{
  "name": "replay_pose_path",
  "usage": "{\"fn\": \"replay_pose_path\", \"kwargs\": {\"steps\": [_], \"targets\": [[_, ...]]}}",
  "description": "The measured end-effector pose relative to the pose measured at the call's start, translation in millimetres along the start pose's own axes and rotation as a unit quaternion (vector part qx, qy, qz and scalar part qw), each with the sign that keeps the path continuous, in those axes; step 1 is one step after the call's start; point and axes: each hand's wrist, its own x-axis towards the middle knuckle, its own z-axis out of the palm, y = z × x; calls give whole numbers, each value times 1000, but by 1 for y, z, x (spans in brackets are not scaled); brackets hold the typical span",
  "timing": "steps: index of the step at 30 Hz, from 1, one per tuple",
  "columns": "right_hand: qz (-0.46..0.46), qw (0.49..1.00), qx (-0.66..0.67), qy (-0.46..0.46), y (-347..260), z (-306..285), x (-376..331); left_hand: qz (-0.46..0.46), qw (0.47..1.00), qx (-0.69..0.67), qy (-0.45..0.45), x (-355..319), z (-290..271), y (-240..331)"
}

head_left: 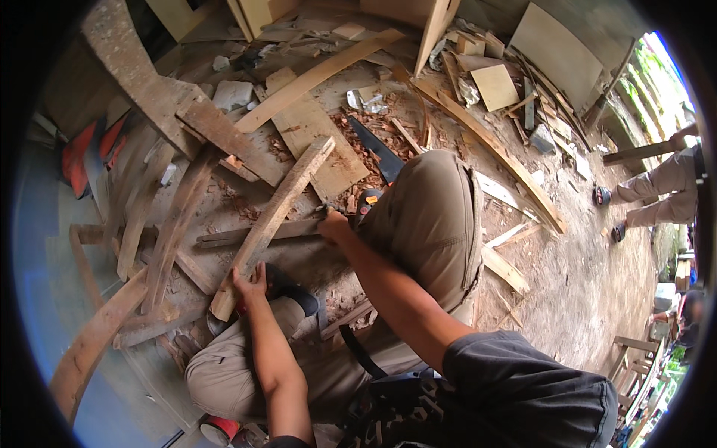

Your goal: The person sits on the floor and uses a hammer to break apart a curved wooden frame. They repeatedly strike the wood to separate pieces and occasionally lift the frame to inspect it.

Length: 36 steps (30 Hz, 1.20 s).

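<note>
A pale squared wooden beam (278, 209) slants from near my left knee up and away to the right. My left hand (252, 284) is closed round its near end. My right hand (333, 227) is closed at the right end of a darker wooden bar (261, 234), which passes under the beam. A small dark thing shows at its fingertips, too small to name. Beyond that hand, a black saw blade (376, 149) lies among reddish wood chips, partly hidden by my right knee. A flat board (317, 142) rests on the floor beside the chips.
Old timbers (168, 224) and a curved wooden piece (93, 343) crowd the left. A long plank (497, 153) lies beyond my right knee, with scraps and a square panel (494, 87) farther back. At the far right stands another person (665, 187) with a hand on a bar.
</note>
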Motion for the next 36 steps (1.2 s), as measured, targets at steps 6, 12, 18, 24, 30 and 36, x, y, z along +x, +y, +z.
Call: {"fn": "replay_pose_path", "kwargs": {"steps": [6,12,18,24,30,36], "targets": [[3,1000,23,-15,5,-6,-4,-66,983,168,-24,-3,-9,-5],[-27,998,-38,-35,-28,-29,-50,-6,950,307,-52,-3,-11,3],[-2,997,-16,78,25,-8,11,-6,858,504,-94,-12,15,-19],[-74,991,-58,99,-6,-3,-35,148,770,594,-179,-98,83,77],[-112,986,-69,104,3,-6,-21,295,540,749,-245,-223,161,92],[-109,987,-85,77,-5,-23,-31,262,367,838,-307,-254,161,77]]}}
